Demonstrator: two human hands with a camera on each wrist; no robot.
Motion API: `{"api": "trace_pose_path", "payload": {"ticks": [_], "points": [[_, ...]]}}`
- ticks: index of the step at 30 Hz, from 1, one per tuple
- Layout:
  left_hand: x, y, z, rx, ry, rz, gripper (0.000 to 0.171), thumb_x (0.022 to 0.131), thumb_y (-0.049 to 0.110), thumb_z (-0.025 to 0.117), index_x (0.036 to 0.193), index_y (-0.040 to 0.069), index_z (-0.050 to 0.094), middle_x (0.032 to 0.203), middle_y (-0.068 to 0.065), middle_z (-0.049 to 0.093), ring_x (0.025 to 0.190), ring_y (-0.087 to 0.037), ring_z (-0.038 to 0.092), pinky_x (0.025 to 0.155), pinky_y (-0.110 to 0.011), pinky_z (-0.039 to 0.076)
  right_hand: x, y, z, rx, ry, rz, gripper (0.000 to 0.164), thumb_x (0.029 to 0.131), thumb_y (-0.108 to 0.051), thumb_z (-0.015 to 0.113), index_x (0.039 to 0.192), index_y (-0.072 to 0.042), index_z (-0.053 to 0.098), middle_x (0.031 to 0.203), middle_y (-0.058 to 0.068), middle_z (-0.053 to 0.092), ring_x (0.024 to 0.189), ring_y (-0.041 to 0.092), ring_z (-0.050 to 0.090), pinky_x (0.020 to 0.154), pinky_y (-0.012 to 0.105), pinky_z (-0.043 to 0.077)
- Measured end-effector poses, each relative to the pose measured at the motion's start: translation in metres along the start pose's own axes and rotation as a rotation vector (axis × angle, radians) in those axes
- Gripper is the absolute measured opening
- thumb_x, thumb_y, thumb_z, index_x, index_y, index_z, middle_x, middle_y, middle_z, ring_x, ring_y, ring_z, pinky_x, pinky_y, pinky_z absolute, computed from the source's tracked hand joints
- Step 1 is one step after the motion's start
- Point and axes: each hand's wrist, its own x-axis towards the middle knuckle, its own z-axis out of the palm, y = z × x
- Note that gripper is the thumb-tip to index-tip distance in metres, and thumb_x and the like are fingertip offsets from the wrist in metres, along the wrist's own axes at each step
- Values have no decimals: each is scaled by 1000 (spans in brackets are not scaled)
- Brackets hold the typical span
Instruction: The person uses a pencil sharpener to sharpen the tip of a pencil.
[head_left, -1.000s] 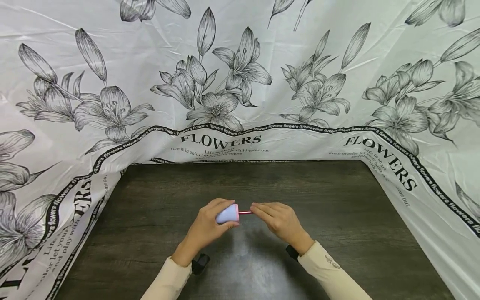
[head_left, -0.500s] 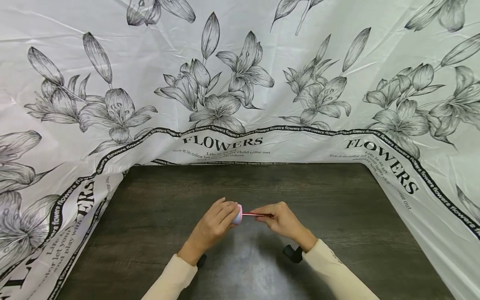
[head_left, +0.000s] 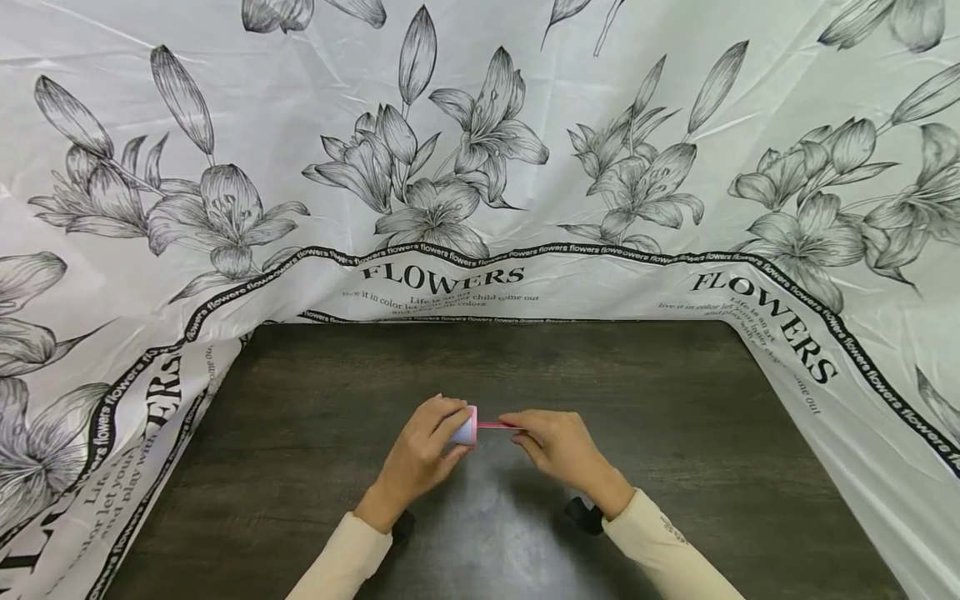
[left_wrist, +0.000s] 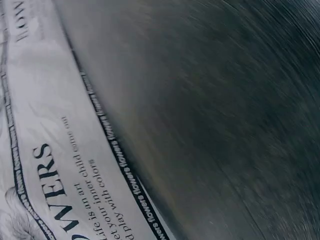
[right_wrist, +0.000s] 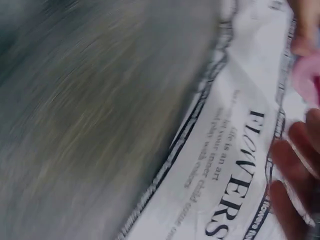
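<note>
Over the dark desk [head_left: 337, 358], the pale-blue, pink-rimmed cup [head_left: 466, 428] sits in the curled grip of the left hand [head_left: 418, 448], its red rod [head_left: 490, 425] running sideways to the right hand [head_left: 567, 446], which pinches the far end.

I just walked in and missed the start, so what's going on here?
Someone is working over a dark wood-grain table. Their left hand grips a pink-rimmed pale blue cylinder; their right hand pinches a thin pink rod that sticks out from the rimmed end. How far the rod reaches inside can't be seen.
</note>
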Motion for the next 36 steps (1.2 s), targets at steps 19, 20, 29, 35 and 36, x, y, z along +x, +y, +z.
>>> {"api": "trace_pose_path", "payload": {"ticks": [19, 20, 29, 35, 36], "points": [[16, 2, -17, -207, -284, -240, 56, 65, 23, 85, 112, 0, 64, 106, -8, 64, 91, -19, 62, 74, -29, 54, -3, 10, 12, -168, 168, -199, 21, 99, -15, 53, 104, -9, 72, 82, -2, 73, 54, 2, 59, 47, 11, 42], [17, 2, -16, -125, -259, -154, 53, 67, 22, 84, 110, 0, 64, 106, -9, 64, 94, -20, 62, 79, -31, 54, -2, 9, 11, -57, 119, -137, 18, 96, -12, 57, 104, -7, 73, 81, 0, 73, 52, 0, 56, 46, 11, 40], [12, 6, -1, 246, 26, 247, 22, 100, 7, 45, 102, 0, 66, 104, -12, 67, 97, -25, 63, 92, -42, 51, 6, 10, -7, 635, -298, 436, 19, 92, -10, 62, 106, -2, 72, 78, 17, 71, 42, 1, 48, 39, 22, 41], [5, 6, -8, 55, -51, -25, 37, 78, 18, 77, 108, -1, 64, 108, -14, 63, 100, -26, 62, 96, -45, 49, 5, 3, 4, -13, -14, -5, 32, 81, -9, 74, 113, -5, 70, 99, 5, 74, 68, 5, 66, 58, 17, 51], [6, 5, -10, 15, -68, -75, 44, 72, 16, 82, 108, -1, 64, 108, -13, 63, 101, -26, 62, 97, -45, 48, 3, 3, 6, -125, 49, -68, 33, 81, -8, 75, 113, -6, 69, 101, 4, 74, 72, 7, 68, 61, 18, 53]]}}
